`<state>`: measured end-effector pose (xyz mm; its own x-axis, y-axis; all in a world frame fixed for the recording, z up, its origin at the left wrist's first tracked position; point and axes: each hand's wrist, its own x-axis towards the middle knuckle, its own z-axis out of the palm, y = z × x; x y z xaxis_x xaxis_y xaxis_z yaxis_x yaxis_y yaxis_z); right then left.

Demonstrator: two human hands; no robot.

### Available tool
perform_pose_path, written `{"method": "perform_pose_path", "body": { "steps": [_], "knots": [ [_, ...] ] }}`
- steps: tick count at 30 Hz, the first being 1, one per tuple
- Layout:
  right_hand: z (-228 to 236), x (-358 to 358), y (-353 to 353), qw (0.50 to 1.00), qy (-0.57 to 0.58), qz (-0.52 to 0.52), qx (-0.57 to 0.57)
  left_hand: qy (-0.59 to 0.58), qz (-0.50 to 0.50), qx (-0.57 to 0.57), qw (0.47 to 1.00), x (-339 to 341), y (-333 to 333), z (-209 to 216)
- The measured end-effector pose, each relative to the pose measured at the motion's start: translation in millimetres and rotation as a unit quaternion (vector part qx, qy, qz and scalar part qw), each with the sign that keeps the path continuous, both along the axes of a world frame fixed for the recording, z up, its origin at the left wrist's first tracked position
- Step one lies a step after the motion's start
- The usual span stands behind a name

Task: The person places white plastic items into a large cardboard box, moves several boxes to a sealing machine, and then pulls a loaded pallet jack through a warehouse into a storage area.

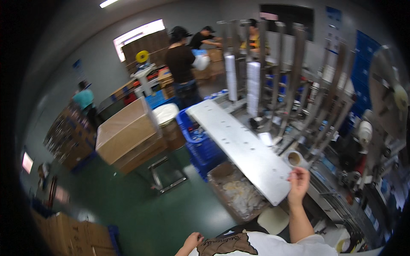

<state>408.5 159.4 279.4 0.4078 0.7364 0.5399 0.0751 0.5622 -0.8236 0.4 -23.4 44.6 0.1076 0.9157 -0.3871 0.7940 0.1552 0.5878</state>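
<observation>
My right hand (299,184) is raised at the near right corner of a long pale metal panel (243,147). Its fingers are curled together by the panel's edge, and what they hold, if anything, is too small to make out. Just beyond them stands a roll of tape or film (295,158) with a brown core. Low in front of my shirt, my left hand (193,241) is loosely closed, with nothing visible in it. The panel is part of a machine with tall upright metal guides (294,64); white stacks (253,87) stand between some of them.
Under the panel's left side are a blue crate (198,149) and a carton of pale scraps (241,192). A large cardboard box (128,132) sits on a metal frame (166,177) to the left. Stacked cartons (74,234) fill the lower left. Several people work farther back.
</observation>
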Motion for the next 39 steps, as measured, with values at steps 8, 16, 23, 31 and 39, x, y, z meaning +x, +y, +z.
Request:
{"method": "perform_pose_path", "body": {
  "steps": [8,16,23,31,39],
  "knots": [
    [0,-256,37,0.864,-0.254,0.434,-0.020,-0.061,0.191,0.135,0.970,-56,-3,9],
    [-9,-437,167,0.807,-0.307,0.504,0.007,-0.051,0.357,0.135,0.923,-173,51,46],
    [6,-615,304,0.812,-0.405,0.363,0.211,-0.041,0.404,0.251,0.879,-300,158,105],
    [-21,-727,366,0.745,-0.620,0.197,0.150,0.053,0.293,0.416,0.859,-495,291,258],
    [-24,-739,364,0.795,-0.590,0.133,0.050,0.071,0.040,0.276,0.958,-666,528,245]
  ]
}}
